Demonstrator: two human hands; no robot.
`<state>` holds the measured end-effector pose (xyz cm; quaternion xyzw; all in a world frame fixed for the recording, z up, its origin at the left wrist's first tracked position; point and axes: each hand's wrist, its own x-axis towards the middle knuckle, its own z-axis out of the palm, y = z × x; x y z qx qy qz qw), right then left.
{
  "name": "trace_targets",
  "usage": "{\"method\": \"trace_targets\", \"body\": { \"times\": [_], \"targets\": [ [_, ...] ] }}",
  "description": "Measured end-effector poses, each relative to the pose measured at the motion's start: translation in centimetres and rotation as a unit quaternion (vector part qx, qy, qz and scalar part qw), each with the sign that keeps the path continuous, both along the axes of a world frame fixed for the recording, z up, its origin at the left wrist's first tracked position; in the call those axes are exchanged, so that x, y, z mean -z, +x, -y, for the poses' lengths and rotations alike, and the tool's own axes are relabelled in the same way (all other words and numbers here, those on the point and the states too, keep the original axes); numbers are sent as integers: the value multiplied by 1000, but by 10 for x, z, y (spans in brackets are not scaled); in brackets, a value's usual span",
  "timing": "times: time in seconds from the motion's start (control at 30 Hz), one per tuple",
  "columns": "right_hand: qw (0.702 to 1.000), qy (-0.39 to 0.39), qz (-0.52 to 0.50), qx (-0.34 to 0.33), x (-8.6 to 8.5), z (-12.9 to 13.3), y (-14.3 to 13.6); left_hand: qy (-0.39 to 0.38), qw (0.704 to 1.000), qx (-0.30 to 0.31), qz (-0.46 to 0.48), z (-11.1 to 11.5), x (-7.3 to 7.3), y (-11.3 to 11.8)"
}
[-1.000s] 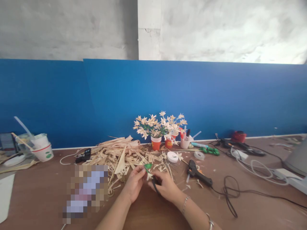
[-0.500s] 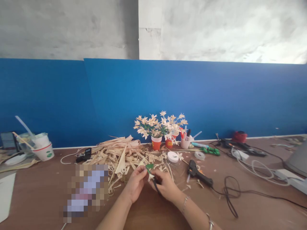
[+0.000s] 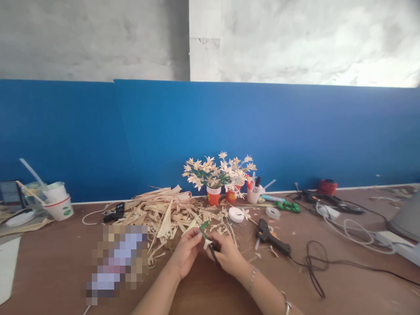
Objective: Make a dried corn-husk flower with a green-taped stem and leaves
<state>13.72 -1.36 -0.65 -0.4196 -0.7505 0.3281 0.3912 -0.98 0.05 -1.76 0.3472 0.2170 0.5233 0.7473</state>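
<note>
My left hand (image 3: 188, 250) pinches a small artificial flower between thumb and fingers. Its green stem (image 3: 204, 226) points up and away, and the pale petals (image 3: 207, 243) hang between my hands. Close by on the right, my right hand (image 3: 226, 253) is closed around a slim black tool (image 3: 215, 255) that looks like scissors, its blades mostly hidden by the fingers. Just beyond both hands spreads a heap of dried husk strips (image 3: 167, 210).
Behind stand finished pale flowers (image 3: 210, 168) in an orange cup (image 3: 213, 197). To the right lie a black glue gun (image 3: 274, 237) with its cord, a white tape roll (image 3: 236, 214) and green wire (image 3: 288, 206). At left sits a white cup (image 3: 61, 208). A blue partition (image 3: 210, 122) closes the back.
The green stem and flower have tilted slightly between my hands, and the black tool has shifted a little. Both hands stay nearly in place; the things on the table have not moved.
</note>
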Motion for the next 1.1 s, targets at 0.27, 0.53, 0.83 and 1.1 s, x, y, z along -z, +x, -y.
{"method": "trace_targets", "body": {
  "times": [0.27,0.53,0.83,1.1],
  "targets": [
    [1000,-6,-10,1,7,-3,1,-4,1000,-2,-2,0,1,0],
    [1000,-23,-11,5,5,-1,1,-9,1000,-18,9,-2,2,-2],
    [999,2,31,16,0,2,3,-34,998,-38,26,-3,-2,-5],
    [999,27,19,8,4,0,2,8,1000,21,11,3,-8,-4]
  ]
}}
